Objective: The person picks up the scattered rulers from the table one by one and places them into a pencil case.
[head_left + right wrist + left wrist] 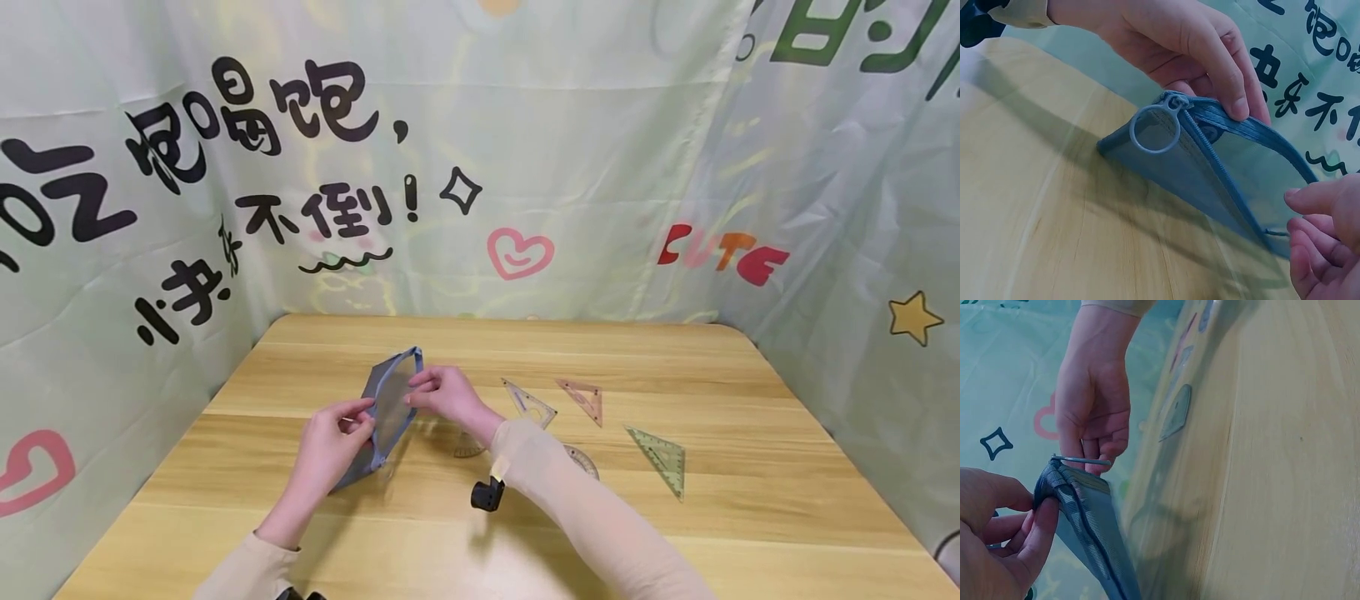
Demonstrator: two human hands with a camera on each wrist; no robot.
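Note:
A blue-grey zip pouch (392,407) stands tilted on the table left of centre, its zipped mouth spread apart. My left hand (333,442) pinches the near rim between thumb and fingers, close to the zipper pull (1176,105) with its round ring. Across the mouth, my right hand (447,394) holds the opposite rim with thumb and fingertips. In the right wrist view the inside of the pouch shows partly, with no contents visible there. The right hand's fingers (1094,447) are partly hidden behind the pouch in the left wrist view.
Right of the pouch lie a clear set square (542,412), a pink set square (592,402) and a green set square (667,463). Two protractors, one (469,452) left and one (583,461) right, are partly covered by the right arm. Printed cloth (585,167) surrounds the table.

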